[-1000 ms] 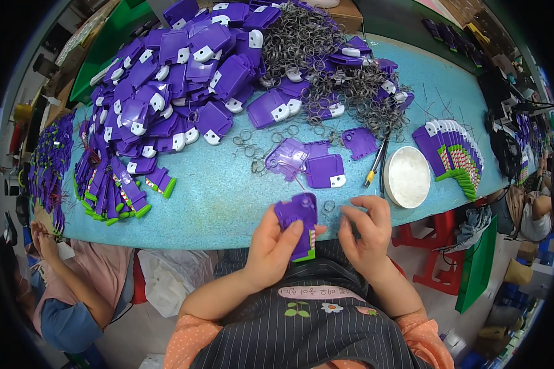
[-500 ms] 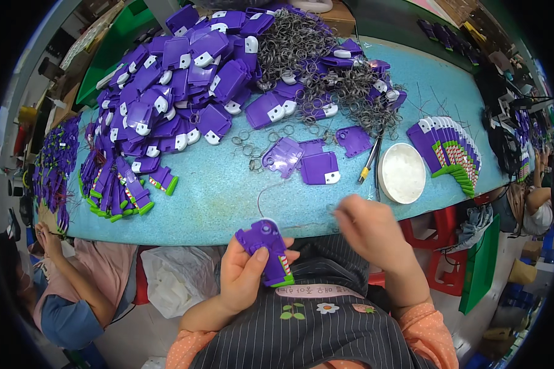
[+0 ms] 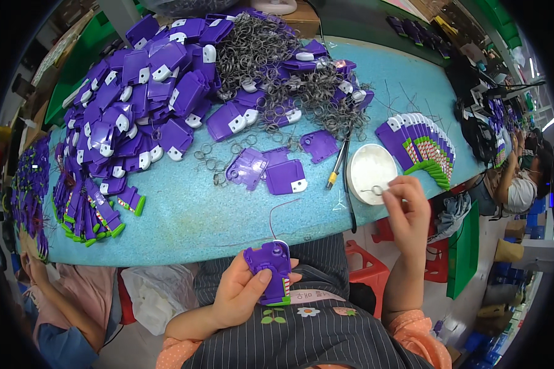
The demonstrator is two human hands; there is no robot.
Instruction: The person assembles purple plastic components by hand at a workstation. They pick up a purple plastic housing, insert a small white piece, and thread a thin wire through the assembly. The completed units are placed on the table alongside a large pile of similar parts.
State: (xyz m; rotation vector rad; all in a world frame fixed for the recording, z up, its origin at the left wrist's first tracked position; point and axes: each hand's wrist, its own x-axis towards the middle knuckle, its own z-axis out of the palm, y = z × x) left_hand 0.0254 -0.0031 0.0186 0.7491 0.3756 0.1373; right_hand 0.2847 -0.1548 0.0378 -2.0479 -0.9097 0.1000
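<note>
My left hand (image 3: pixel 231 298) grips a purple plastic half-shell (image 3: pixel 268 261) with its open inner side up, thumb pressed across it. The shell has a white rounded end, a red-and-white striped part and a green tip. A thin dark wire (image 3: pixel 271 218) rises from its top onto the table. Pinched in my right hand (image 3: pixel 409 212) is a small looped metal spring (image 3: pixel 376 190), held over the near right part of a round white bowl (image 3: pixel 349 169). White paste-like stuff (image 3: pixel 372 165) lies in the bowl; whether the spring touches it, I cannot tell.
Purple shells (image 3: pixel 129 104) are heaped at the left, beside a pile of metal springs (image 3: pixel 252 55). A yellow-and-black knife-like tool (image 3: pixel 335 175) lies left of the bowl. Fanned purple-and-green pieces (image 3: pixel 421 147) lie right of it. Another person's arm (image 3: pixel 68 301) is at far left.
My right hand has moved right, to the bowl, where the spring in its fingers now shows clearly. My left hand still holds the shell. The whole view has shifted.
</note>
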